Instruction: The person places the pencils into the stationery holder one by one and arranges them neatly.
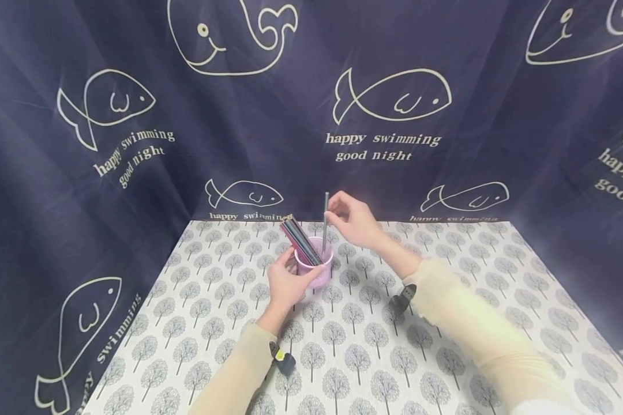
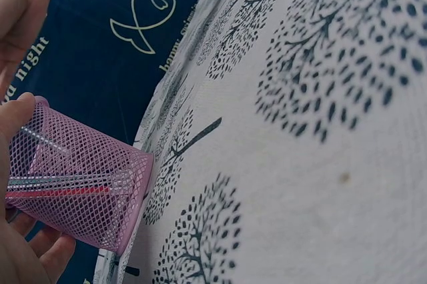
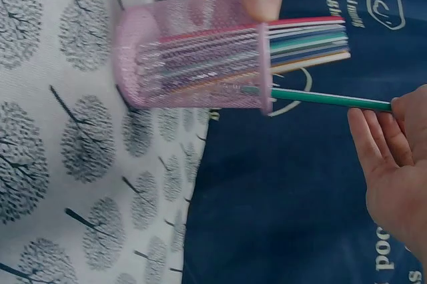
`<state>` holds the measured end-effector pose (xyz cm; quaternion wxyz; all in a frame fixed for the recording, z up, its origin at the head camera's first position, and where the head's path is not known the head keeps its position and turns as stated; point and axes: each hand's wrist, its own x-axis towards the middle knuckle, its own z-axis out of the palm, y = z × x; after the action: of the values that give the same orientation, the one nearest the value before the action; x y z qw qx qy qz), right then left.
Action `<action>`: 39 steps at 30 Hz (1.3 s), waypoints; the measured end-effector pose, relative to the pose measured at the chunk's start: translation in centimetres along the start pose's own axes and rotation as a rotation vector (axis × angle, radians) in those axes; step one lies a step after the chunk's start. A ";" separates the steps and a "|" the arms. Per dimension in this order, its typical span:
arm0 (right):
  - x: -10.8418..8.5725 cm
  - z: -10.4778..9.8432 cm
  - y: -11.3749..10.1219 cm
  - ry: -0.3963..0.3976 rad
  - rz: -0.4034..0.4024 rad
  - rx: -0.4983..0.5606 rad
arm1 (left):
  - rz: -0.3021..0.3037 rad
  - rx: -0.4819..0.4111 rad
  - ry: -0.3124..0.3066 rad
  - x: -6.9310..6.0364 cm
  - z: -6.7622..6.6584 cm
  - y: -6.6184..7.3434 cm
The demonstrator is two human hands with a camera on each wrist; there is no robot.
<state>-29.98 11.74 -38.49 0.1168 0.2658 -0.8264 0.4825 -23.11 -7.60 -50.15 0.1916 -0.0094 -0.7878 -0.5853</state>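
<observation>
A pink mesh pencil cup [image 1: 320,280] stands on the patterned cloth, and my left hand [image 1: 284,282] grips it around its side near the rim. Several coloured pencils [image 3: 310,44] lean together inside the cup, toward the left hand. My right hand [image 1: 355,221] pinches the upper end of one green pencil [image 3: 320,99] between thumb and fingers. That pencil is nearly upright, its lower part inside the cup and apart from the bundle. In the left wrist view, pencils show through the mesh [image 2: 87,144]; part of the left hand is cut off by the frame.
The table wears a white cloth [image 1: 358,357] printed with grey trees. Right behind its far edge hangs a dark blue curtain [image 1: 301,144] with fish drawings and lettering. A dark strap device sits on each wrist.
</observation>
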 end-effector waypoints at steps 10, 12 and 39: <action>-0.2 2.1 1.0 -0.091 0.002 -0.119 | 0.002 -0.001 -0.008 0.0 -0.1 -0.1; 0.0 2.5 1.3 -0.105 -0.010 -0.141 | 0.002 -0.002 -0.005 0.0 -0.1 -0.2; 0.5 5.2 1.1 -0.128 -0.077 -0.226 | 0.037 -0.016 -0.032 -0.1 0.1 -0.1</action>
<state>-30.69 7.50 -41.75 0.1115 0.3125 -0.8706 0.3633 -23.08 -7.53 -50.31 0.1897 -0.0347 -0.7858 -0.5877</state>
